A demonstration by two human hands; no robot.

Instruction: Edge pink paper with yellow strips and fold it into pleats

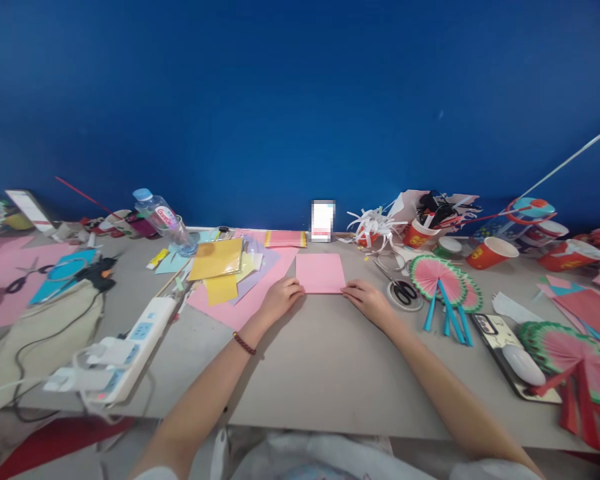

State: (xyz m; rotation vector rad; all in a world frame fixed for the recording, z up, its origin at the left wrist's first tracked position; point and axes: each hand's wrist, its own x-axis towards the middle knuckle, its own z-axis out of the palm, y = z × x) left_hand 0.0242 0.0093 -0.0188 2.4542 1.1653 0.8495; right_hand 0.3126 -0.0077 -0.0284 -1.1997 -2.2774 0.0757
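A square sheet of light pink paper (320,270) lay flat on the grey counter (300,380), in the middle of the scene, straight ahead of the person. The left hand (286,293) had its fingers closed on the near left corner, and the right hand (363,297) had its fingers closed on the near right corner. The hands were well apart from each other, with the paper's near edge between them. How the thumbs sat against the underside could not be told.

The paper looked thin and very light, so it would likely shift or lift at a slight touch. It seemed stiff enough to stay flat, yet soft enough to take a crease, and a hard squeeze in the middle would probably mark it. A narrow line ran along its near edge, perhaps a fold. The two near corners seemed good places to hold, since tension from both sides would keep that edge straight; the far edge was untouched.

To the left lay a larger pink paper sheet (263,288) under a yellow packet (215,259). To the right, beyond the right hand, lay black-handled metal scissors (407,292) and a round pink-and-green pleated paper fan (433,275).
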